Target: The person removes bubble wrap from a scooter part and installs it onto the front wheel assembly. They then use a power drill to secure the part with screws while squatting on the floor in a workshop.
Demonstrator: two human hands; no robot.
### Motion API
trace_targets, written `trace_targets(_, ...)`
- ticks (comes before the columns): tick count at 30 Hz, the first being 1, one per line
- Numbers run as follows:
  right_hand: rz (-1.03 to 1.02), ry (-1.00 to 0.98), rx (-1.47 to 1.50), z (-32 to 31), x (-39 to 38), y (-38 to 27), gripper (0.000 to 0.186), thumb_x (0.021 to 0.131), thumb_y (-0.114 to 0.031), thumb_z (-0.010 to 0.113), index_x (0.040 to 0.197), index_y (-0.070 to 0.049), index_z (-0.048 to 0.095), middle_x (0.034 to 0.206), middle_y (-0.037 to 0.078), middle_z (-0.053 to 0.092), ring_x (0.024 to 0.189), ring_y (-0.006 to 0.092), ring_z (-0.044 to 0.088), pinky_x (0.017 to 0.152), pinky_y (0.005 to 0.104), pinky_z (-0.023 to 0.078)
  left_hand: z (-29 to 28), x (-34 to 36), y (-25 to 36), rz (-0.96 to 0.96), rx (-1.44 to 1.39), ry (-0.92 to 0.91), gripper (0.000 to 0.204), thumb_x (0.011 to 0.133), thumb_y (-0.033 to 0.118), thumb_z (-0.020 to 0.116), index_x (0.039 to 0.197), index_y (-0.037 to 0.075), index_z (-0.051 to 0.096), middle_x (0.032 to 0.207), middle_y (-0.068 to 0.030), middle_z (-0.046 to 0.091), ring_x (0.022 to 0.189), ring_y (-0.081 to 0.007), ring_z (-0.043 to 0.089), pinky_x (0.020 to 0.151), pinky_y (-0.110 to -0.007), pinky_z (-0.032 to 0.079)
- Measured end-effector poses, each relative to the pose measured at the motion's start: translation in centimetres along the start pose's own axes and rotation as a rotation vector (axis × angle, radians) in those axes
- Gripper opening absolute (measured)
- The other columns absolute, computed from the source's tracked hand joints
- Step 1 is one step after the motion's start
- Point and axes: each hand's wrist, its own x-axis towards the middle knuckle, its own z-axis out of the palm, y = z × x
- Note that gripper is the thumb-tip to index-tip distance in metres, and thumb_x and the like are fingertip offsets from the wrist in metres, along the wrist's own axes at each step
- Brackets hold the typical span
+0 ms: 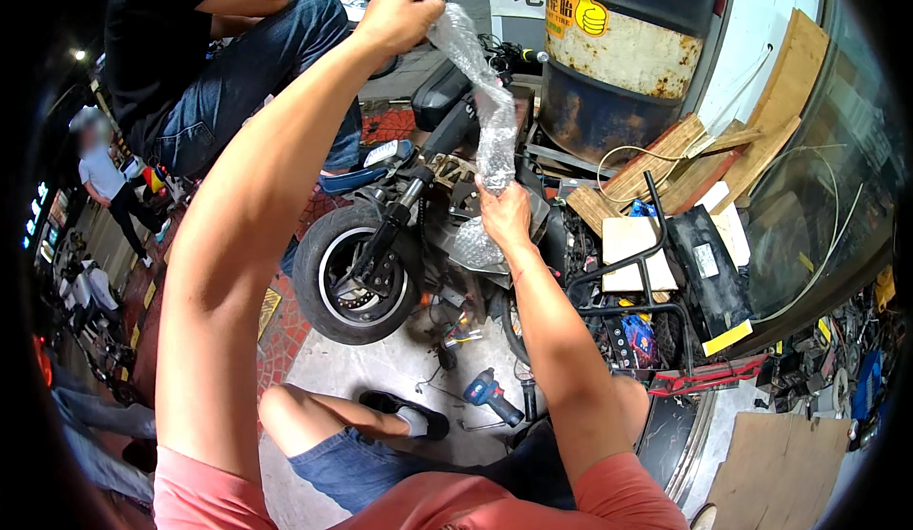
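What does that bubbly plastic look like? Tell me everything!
The bubble wrap looks like clear, shiny plastic covered in little bubbles. It's a long, crumpled strip, pinched at its top by the left hand and gripped lower down by the right hand. More bulges out below; whether that part rests on anything, I can't tell.

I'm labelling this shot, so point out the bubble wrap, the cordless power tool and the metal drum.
Bubble wrap (496, 123): head view, middle of its stretched length.
Cordless power tool (492, 395): head view, on its body.
Metal drum (623, 53): head view, on its pale, rusty band.
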Motion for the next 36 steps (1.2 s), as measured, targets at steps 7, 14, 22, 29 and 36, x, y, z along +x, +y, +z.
trace_targets(7, -0.072, 0.033, -0.053, 0.2, 0.0, 0.5, 0.023, 0.088, -0.022, 0.064, 0.095, -0.001, 0.071, 0.082, 0.027, 0.068, 0.087, 0.0454, 0.07, 0.069, 0.0486, 0.053, -0.7, -1.0, 0.9, -0.33, -0.523, -0.077, 0.018, 0.098, 0.02, 0.057, 0.106, 0.008, 0.068, 0.084, -0.0023, 0.067, 0.069, -0.0121, 0.061, 0.059, -0.031, 0.049)
trace_targets(14, -0.054, 0.075, 0.069, -0.1, -0.7, -0.7, 0.019, 0.083, -0.014, 0.061, 0.088, 0.002, 0.069, 0.081, 0.03, 0.067, 0.083, 0.0489, 0.067, 0.072, 0.0535, 0.052, 0.1, -2.6, 2.2, -0.141, -0.483, -0.2, 0.033, 0.093, 0.008, 0.058, 0.124, -0.001, 0.065, 0.093, -0.0087, 0.069, 0.082, -0.0203, 0.066, 0.072, -0.036, 0.059)
trace_targets(22, 0.069, -0.049, -0.024, 0.0, 0.4, 0.3, 0.027, 0.084, -0.024, 0.07, 0.091, 0.002, 0.071, 0.083, 0.029, 0.069, 0.086, 0.0469, 0.07, 0.073, 0.0509, 0.053, 0.1, -0.9, 4.1, -0.095, -0.431, 0.035, 0.013, 0.096, 0.012, 0.061, 0.091, 0.004, 0.069, 0.072, -0.0091, 0.064, 0.055, -0.0206, 0.058, 0.045, -0.036, 0.046)
trace_targets(29, -0.092, -0.022, -0.01, -0.5, -0.9, -1.3, 0.034, 0.092, -0.031, 0.071, 0.107, -0.001, 0.07, 0.099, 0.024, 0.071, 0.099, 0.0441, 0.068, 0.081, 0.0491, 0.052, -2.9, -1.5, 5.7, -0.089, -0.677, 0.053, 0.016, 0.098, 0.012, 0.059, 0.087, 0.005, 0.068, 0.072, -0.0071, 0.064, 0.058, -0.0191, 0.06, 0.047, -0.035, 0.049)
trace_targets(36, -0.493, -0.029, -0.261, -0.5, -3.8, -1.5, 0.033, 0.09, -0.026, 0.074, 0.111, -0.001, 0.069, 0.113, 0.021, 0.066, 0.11, 0.0419, 0.06, 0.092, 0.0483, 0.048, -6.4, -4.7, 6.0, -0.053, -0.724, 0.025, 0.016, 0.099, 0.011, 0.059, 0.088, 0.003, 0.069, 0.074, -0.0078, 0.066, 0.06, -0.019, 0.062, 0.049, -0.033, 0.049)
